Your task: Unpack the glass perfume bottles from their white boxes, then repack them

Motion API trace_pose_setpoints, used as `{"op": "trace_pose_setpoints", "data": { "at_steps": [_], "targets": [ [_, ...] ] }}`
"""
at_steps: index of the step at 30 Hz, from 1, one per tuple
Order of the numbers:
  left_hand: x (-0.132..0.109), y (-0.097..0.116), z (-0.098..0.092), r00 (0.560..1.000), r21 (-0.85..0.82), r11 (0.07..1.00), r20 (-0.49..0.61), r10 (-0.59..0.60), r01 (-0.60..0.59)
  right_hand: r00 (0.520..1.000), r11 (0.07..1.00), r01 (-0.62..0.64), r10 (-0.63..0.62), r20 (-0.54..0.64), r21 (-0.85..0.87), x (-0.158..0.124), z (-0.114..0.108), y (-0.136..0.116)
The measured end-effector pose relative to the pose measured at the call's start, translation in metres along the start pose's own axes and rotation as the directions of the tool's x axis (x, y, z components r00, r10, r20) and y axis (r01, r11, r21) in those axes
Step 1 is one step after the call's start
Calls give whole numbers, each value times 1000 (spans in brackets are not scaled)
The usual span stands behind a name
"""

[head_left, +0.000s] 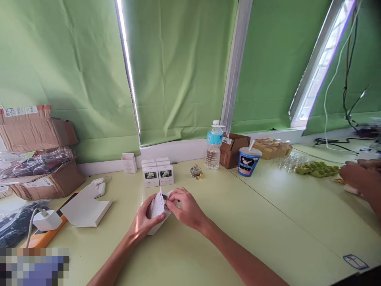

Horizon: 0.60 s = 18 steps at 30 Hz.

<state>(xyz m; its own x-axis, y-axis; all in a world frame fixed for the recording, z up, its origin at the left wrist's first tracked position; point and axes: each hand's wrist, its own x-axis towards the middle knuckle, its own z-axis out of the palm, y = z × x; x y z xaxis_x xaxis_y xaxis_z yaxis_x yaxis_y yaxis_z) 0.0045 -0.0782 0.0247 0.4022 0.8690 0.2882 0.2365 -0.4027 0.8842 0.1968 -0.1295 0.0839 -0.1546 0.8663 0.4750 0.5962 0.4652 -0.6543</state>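
My left hand (pixel 142 220) is wrapped round a small white box (pixel 157 228), tilted above the table. A printed paper leaflet (pixel 156 206) stands up at the box's opening, beside the left thumb and fingers. At that same opening, the fingertips of my right hand (pixel 188 208) are pinched together, with a small dark and gold bit showing by them; what they hold is mostly hidden. Beyond my hands, several white boxes with a flower picture (pixel 151 177) stand in a block. To their right sits a small round glass piece with gold-coloured parts (pixel 195 171).
A water bottle (pixel 213 149), a brown carton (pixel 229 155) and a blue cup with straw (pixel 249 163) stand at the back. An opened white carton piece (pixel 86 208) lies left, near a white charger (pixel 47 220). Another person's hands (pixel 361 178) are at far right, by green trays (pixel 318 169).
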Motion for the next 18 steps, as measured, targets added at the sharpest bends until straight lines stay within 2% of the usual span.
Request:
{"op": "trace_pose_setpoints", "data": {
  "at_steps": [2,6,8,12,15,18],
  "targets": [
    [0,-3,-1,1000,-3,1000,4,-8,8,999,997,-46,45,25,60,1,-1,2],
    [1,-4,-2,1000,-12,1000,22,-1,1,973,948,-224,205,107,224,3,-4,8],
    [0,-2,-2,1000,-19,1000,30,3,-3,961,919,-266,230,154,290,4,-6,9],
    [-1,3,-2,1000,-19,1000,22,-2,2,966,939,-229,186,181,257,3,-10,7],
    [-1,7,-1,1000,-8,1000,15,-7,7,981,962,-178,157,111,207,2,-9,2],
    [-1,9,-1,1000,15,1000,-4,-17,17,997,993,-55,49,67,100,0,-7,-4]
  ]
}}
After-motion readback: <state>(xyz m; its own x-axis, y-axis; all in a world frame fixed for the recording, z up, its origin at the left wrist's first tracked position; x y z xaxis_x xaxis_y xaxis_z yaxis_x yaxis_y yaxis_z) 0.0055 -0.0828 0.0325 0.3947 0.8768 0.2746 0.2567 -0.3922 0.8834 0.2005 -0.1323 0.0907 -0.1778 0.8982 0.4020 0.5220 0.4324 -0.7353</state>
